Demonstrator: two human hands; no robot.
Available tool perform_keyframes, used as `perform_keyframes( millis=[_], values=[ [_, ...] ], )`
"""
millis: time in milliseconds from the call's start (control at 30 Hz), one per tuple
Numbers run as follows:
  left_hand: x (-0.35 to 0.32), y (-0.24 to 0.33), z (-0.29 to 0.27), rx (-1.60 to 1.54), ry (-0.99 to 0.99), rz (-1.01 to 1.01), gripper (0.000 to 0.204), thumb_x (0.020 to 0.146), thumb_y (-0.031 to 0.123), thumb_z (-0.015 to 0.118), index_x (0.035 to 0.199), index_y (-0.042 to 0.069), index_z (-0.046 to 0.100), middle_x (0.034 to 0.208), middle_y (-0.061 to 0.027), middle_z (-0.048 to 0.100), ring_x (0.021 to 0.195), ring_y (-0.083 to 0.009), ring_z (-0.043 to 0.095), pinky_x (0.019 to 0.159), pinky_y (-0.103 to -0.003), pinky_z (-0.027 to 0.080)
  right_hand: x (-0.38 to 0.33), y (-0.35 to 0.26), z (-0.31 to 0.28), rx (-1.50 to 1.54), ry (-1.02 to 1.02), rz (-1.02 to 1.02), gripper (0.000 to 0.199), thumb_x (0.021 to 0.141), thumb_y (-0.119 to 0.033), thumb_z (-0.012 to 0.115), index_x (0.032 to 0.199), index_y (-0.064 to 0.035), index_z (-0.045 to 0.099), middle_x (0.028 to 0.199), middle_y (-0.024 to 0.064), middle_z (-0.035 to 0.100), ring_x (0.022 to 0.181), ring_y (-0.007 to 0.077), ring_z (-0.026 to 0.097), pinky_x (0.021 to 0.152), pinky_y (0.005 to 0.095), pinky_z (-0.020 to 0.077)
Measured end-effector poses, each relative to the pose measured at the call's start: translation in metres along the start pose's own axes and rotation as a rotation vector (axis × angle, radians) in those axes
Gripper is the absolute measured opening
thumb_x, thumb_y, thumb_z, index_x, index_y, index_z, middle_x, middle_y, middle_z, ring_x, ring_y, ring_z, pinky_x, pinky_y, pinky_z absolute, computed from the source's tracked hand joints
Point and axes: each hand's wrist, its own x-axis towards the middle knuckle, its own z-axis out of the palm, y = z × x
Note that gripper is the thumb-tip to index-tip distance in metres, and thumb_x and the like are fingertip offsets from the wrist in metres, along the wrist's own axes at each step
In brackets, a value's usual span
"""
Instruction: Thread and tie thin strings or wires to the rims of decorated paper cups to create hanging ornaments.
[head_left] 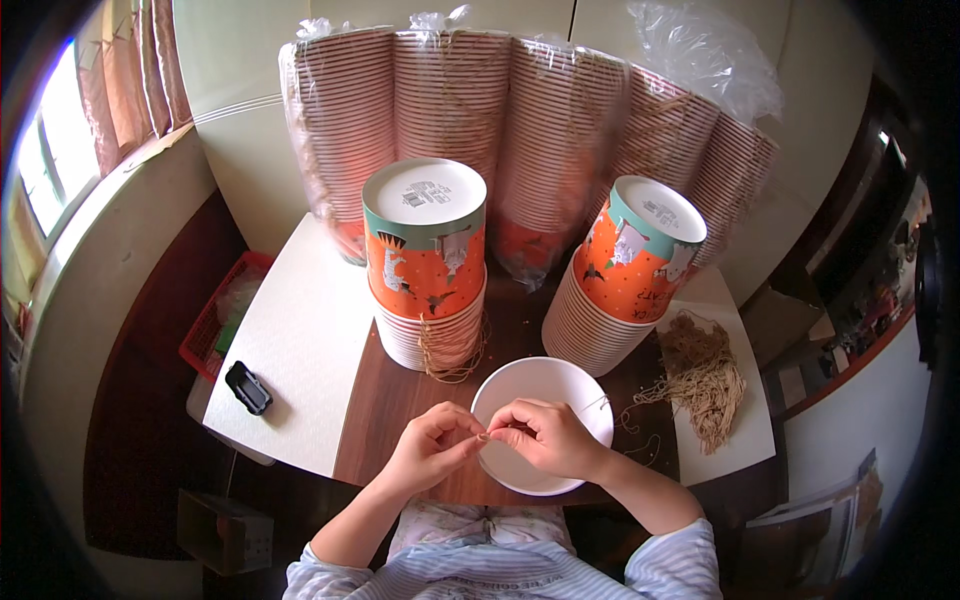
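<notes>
Hands pinching a thin cord over a white paper bowl at the table's near edge.

Bagged cup stacks (520, 130) lean along the far edge; two orange stacks (428, 270) stand mid-table and could topple if nudged. The bowl (540, 395) overhangs the near edge and may slip off. Left hand (432, 445) and right hand (545, 435) meet, fingertips closed on the cord (484, 437), which could slide free or snag the loose bundle (705, 380) toward the right edge.

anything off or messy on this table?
Mostly tidy. The right stack of cups leans left instead of standing straight like the left stack. A loose tangle of tan string sprawls by it, strands trailing onto the wood. Both hands, left hand and right hand, pinch a bit of string over the white bowl. Nothing spilled.
</notes>
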Motion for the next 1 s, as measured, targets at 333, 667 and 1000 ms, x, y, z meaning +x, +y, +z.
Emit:
perform_keyframes(
  millis=[333, 667, 1000],
  values=[
    [0.000, 0.000, -0.003, -0.410, -0.098, -0.146, 0.006, 0.084, 0.003, 0.057, 0.087, -0.001, 0.059, 0.094, -0.0019, 0.052, 0.084, -0.0064, 0.051, 0.073, -0.020, 0.041, 0.000, -0.009, -0.002, -0.052, -0.029, 0.016, 0.012, 0.073, -0.005, 0.066, 0.085, -0.0049, 0.063, 0.077, 0.0043, 0.062, 0.067, 0.0127, 0.060, 0.056, 0.0251, 0.0475],
    [0.000, 0.002, -0.004, -0.165, -0.046, -0.108, 0.010, 0.083, 0.007, 0.060, 0.086, -0.002, 0.059, 0.092, -0.0021, 0.052, 0.077, -0.0053, 0.050, 0.065, -0.018, 0.040, -0.001, -0.001, 0.001, -0.131, 0.070, -0.138, 0.005, 0.074, -0.005, 0.064, 0.078, -0.0040, 0.062, 0.076, 0.0075, 0.062, 0.069, 0.0227, 0.061, 0.060, 0.0317, 0.0488],
    [-0.001, 0.005, -0.003, -0.331, -0.057, -0.159, 0.008, 0.085, 0.007, 0.057, 0.087, -0.001, 0.055, 0.078, 0.0005, 0.055, 0.071, -0.0031, 0.050, 0.064, -0.017, 0.042, -0.001, -0.001, -0.001, -0.132, 0.040, -0.057, 0.006, 0.074, -0.005, 0.065, 0.079, -0.0028, 0.063, 0.074, 0.0074, 0.062, 0.066, 0.0205, 0.060, 0.058, 0.0292, 0.0476]
  ],
)
